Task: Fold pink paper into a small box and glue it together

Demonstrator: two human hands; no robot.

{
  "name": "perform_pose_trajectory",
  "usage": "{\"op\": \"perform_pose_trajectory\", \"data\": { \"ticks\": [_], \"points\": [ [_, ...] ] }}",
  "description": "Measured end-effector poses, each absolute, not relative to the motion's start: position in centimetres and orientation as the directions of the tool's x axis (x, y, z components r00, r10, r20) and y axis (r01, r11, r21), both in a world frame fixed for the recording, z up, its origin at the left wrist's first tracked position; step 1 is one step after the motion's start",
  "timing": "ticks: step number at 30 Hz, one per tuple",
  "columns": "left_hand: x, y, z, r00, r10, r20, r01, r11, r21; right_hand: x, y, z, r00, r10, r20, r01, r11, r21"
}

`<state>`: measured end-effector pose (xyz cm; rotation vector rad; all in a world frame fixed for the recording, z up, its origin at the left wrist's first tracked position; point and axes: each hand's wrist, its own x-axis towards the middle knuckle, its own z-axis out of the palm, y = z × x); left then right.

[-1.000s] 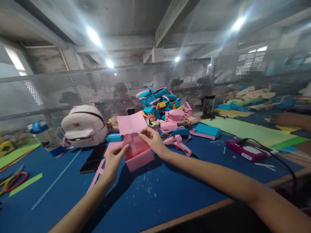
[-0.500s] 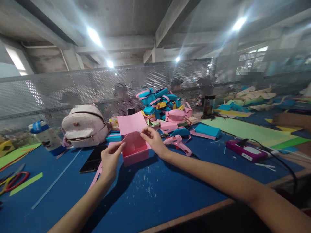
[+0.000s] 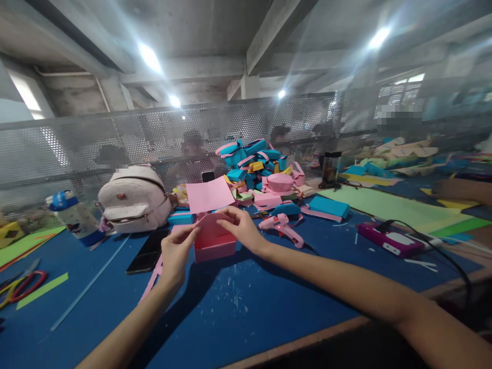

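A pink paper box (image 3: 215,251) with its lid flap raised is between my two hands, just over the blue table. My left hand (image 3: 177,251) pinches the box's left upper edge between thumb and fingers. At the right back edge, my right hand (image 3: 243,229) is closed on the pink paper, its thumb on the inner side. Behind the box stands a flat pink sheet (image 3: 210,196); I cannot tell whether it joins the box. A pink glue gun (image 3: 282,228) lies right of my right hand, and a pink strip (image 3: 152,279) is by my left wrist.
A heap of blue, pink and yellow paper pieces (image 3: 251,164) rises behind. Leftward are a black phone (image 3: 148,252), a white backpack (image 3: 134,202), a bottle (image 3: 77,220) and scissors (image 3: 26,287). A purple device (image 3: 390,240) with a cable and green sheets (image 3: 369,202) lie right.
My right hand has shifted slightly left along the box's back edge, and the back panel's top now bends inward, lower than before. My left hand stays nearly where it was.
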<state>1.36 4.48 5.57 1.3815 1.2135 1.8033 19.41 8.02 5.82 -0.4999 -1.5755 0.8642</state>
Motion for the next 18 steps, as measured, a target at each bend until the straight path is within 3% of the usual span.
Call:
{"op": "perform_pose_trajectory", "data": {
  "ticks": [6,12,18],
  "points": [
    [1.4,4.6,5.3,-0.226,0.858,0.461,0.093,-0.452,0.887,19.6,9.0,5.3,-0.125,0.774,0.62,-0.135,0.606,-0.784],
    [1.7,4.7,5.0,-0.055,0.897,0.44,-0.119,-0.443,0.889,19.8,9.4,5.2,-0.089,0.781,0.618,-0.129,0.607,-0.784],
    [1.4,5.1,4.8,-0.089,0.889,0.449,-0.024,-0.452,0.891,19.7,8.9,5.3,-0.122,0.766,0.631,-0.116,0.621,-0.776]
  ]
}}
